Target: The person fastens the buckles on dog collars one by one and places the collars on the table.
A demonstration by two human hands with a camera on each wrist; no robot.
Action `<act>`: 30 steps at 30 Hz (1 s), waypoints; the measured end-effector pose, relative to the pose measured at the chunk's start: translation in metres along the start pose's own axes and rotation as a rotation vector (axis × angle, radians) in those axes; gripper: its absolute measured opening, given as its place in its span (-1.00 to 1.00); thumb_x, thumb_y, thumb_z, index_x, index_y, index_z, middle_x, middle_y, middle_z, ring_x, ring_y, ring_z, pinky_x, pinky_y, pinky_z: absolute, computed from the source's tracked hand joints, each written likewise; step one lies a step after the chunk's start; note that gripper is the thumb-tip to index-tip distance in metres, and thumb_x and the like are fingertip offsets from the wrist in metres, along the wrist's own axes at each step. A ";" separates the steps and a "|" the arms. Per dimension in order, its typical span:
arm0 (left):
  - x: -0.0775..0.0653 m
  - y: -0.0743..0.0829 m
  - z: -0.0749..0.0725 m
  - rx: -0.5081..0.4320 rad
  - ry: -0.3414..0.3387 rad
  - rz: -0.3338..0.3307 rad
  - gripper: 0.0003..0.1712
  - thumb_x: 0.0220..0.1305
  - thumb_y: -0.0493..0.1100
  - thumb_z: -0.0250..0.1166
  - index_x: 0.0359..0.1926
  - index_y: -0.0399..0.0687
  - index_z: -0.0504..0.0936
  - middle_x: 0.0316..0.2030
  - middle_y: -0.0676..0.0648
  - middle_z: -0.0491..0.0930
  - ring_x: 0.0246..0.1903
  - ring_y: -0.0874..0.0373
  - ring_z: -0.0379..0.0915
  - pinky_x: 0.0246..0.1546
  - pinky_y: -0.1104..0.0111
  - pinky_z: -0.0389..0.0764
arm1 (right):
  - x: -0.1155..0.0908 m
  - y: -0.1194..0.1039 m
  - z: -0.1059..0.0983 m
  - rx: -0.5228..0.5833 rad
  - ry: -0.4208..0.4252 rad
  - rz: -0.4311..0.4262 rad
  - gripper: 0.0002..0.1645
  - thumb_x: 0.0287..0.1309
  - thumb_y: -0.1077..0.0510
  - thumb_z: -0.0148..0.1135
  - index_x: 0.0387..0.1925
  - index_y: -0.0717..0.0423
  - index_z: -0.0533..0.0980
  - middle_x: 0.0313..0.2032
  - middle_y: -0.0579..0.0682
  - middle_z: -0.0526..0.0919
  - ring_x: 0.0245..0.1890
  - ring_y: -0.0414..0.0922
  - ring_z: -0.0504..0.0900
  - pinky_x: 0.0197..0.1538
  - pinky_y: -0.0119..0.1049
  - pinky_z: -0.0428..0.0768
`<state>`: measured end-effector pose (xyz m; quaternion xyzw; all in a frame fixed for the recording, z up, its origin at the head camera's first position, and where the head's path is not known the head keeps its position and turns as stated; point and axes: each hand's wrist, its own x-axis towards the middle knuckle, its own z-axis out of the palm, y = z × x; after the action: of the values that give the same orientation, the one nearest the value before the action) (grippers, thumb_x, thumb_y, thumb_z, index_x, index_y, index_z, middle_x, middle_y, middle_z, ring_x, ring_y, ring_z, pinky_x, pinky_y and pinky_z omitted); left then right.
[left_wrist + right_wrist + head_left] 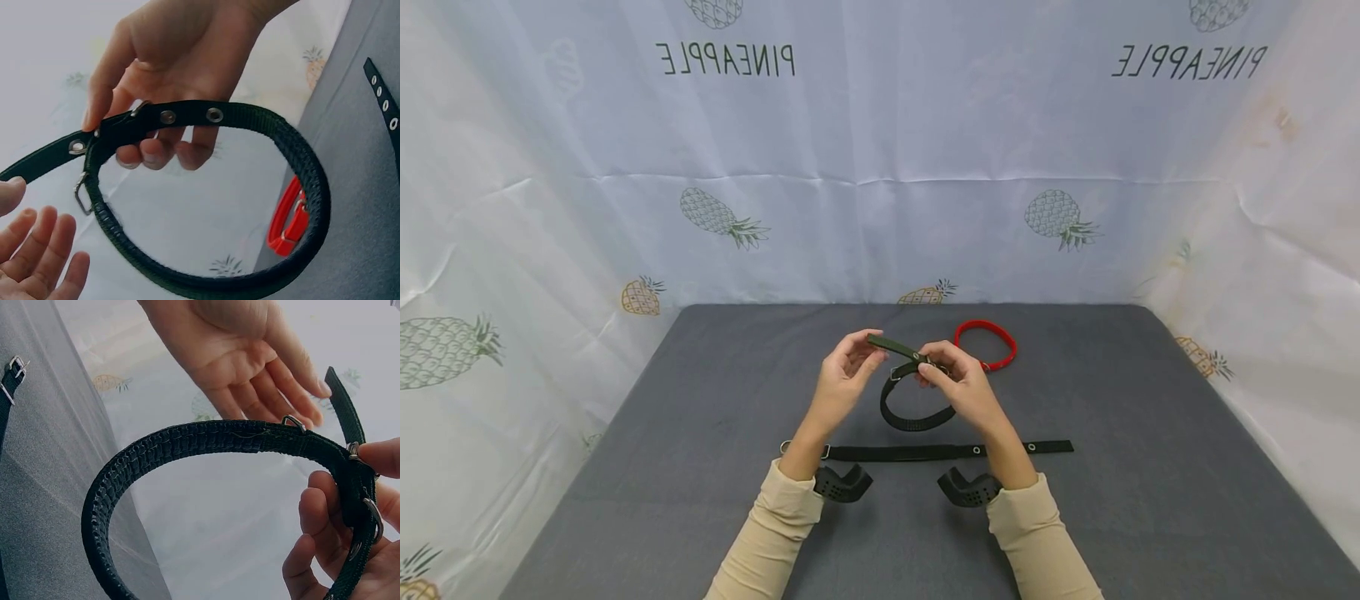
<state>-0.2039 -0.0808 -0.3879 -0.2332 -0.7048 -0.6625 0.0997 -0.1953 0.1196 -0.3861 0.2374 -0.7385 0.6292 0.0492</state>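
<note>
A dark green dog collar [912,423], buckled into a loop, hangs between my two hands above the table. My left hand [842,379] pinches the free strap end [44,157] between thumb and index finger, its other fingers loose. Thumb and fingers of my right hand [966,387] grip the collar at the metal buckle [354,451]. Beyond the buckle, a metal eyelet [77,147] shows in the strap. The right wrist view shows ribbed padding along the inside of the loop and a metal D-ring [294,423] on its band.
A red collar [987,323], closed into a ring, lies on the grey table [700,417] behind my right hand. Another dark collar [910,453] is stretched out flat under my forearms. Black wrist cameras [842,483] sit at both wrists. Pineapple-print curtains [880,233] surround the table's back and sides.
</note>
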 end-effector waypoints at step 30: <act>-0.005 0.005 0.022 -0.157 -0.045 -0.390 -0.85 0.40 -0.20 0.15 -0.35 -0.15 0.50 -0.62 0.17 0.48 -0.53 0.28 0.43 -0.32 0.44 0.49 | -0.002 -0.006 0.016 0.142 0.005 0.034 -0.72 0.41 0.26 -0.08 -0.04 0.46 0.37 -0.42 -0.22 0.51 -0.45 -0.27 0.47 -0.32 -0.43 0.51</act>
<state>-0.1941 -0.0601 -0.3881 -0.1141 -0.6848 -0.7168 -0.0647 -0.1880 0.1045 -0.3849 0.2261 -0.6957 0.6814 0.0230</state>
